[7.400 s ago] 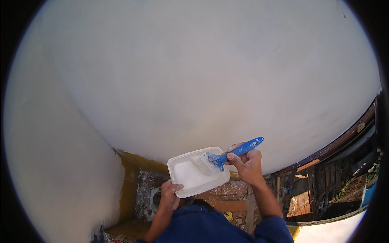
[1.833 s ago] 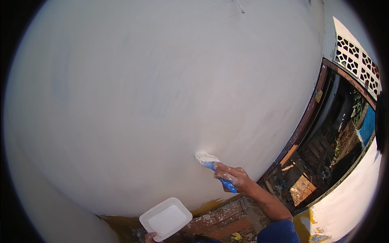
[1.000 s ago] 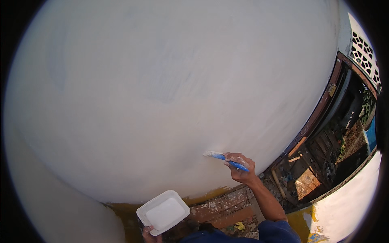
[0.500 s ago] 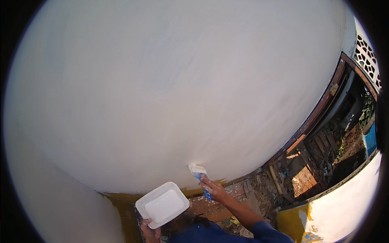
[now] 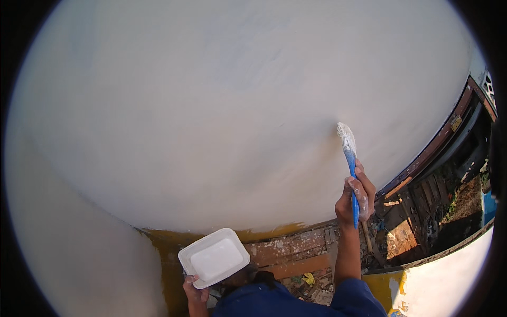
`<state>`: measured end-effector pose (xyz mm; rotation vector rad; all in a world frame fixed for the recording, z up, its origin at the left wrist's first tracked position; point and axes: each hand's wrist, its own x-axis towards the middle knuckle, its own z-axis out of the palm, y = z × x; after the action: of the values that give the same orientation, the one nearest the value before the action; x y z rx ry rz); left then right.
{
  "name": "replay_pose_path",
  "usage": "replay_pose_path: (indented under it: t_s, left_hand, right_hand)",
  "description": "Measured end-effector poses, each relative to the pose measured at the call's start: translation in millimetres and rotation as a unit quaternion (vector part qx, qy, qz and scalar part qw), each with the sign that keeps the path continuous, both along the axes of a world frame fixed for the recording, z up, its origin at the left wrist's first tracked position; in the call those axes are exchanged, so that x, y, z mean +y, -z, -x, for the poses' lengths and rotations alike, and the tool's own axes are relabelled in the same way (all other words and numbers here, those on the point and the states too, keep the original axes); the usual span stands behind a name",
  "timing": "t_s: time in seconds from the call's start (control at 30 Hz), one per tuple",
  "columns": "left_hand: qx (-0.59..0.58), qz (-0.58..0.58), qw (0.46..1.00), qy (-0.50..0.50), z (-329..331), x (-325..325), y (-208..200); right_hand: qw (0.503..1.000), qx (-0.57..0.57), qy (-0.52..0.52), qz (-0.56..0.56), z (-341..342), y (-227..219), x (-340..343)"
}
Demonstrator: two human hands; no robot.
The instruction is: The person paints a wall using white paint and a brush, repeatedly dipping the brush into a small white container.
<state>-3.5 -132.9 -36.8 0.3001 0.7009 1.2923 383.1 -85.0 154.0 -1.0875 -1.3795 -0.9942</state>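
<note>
My right hand (image 5: 357, 195) grips the blue handle of a paintbrush (image 5: 350, 150), raised on the right with its bristles up. White paint coats the bristles, whose tip is at or very close to the pale wall (image 5: 211, 132); I cannot tell if it touches. Smears of white mark my fingers. Low in the view, my left hand (image 5: 196, 289) pinches the near corner of a white rectangular tub (image 5: 182, 257). White paint appears to cover the tub's bottom.
A mustard-yellow band (image 5: 169, 269) runs along the wall's foot. Wooden boards (image 5: 296, 253) and rubble lie below. To the right are a brown door frame (image 5: 422, 153), debris, and a low white-and-yellow wall (image 5: 443, 280).
My right hand has carried the paintbrush up and to the right, from low on the wall near the tub. The tub in my left hand has barely shifted.
</note>
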Motion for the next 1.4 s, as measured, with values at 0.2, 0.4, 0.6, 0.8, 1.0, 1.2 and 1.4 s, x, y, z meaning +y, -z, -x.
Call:
replay_pose_path:
  t_s: [0.2, 0.4, 0.6, 0.8, 1.0, 1.2, 1.4]
  left_hand:
    - [-0.015, -0.013, 1.000, 0.000, -2.7, 5.1, 5.1]
    - [0.001, -0.006, 1.000, 0.017, 7.1, 8.0, 10.5]
    - [-0.003, 0.002, 1.000, 0.021, 5.0, 5.0, 11.6]
    - [-0.008, 0.000, 1.000, 0.019, 6.5, 2.9, 25.0]
    - [-0.010, 0.022, 0.999, 0.039, 7.1, 5.5, 21.4]
    - [0.016, 0.035, 0.998, 0.040, 7.3, 3.5, 24.7]
    - [-0.012, 0.035, 0.999, 0.022, 12.0, -3.4, 29.4]
  right_hand:
    - [0.957, -0.013, -0.101, 0.271, 40.3, 185.7, -2.8]
    - [0.857, 0.167, -0.207, 0.442, 74.4, 258.3, -52.7]
    - [0.772, 0.554, -0.203, 0.237, 112.1, 163.3, -47.3]
    - [0.650, 0.630, -0.323, 0.277, 148.6, 90.1, -35.3]
    - [0.831, 0.205, -0.232, 0.462, 189.9, 90.0, -19.1]
    - [0.831, 0.172, -0.222, 0.480, 203.5, 106.6, -13.8]
    - [0.565, 0.633, -0.342, 0.404, 183.0, 94.5, -15.1]
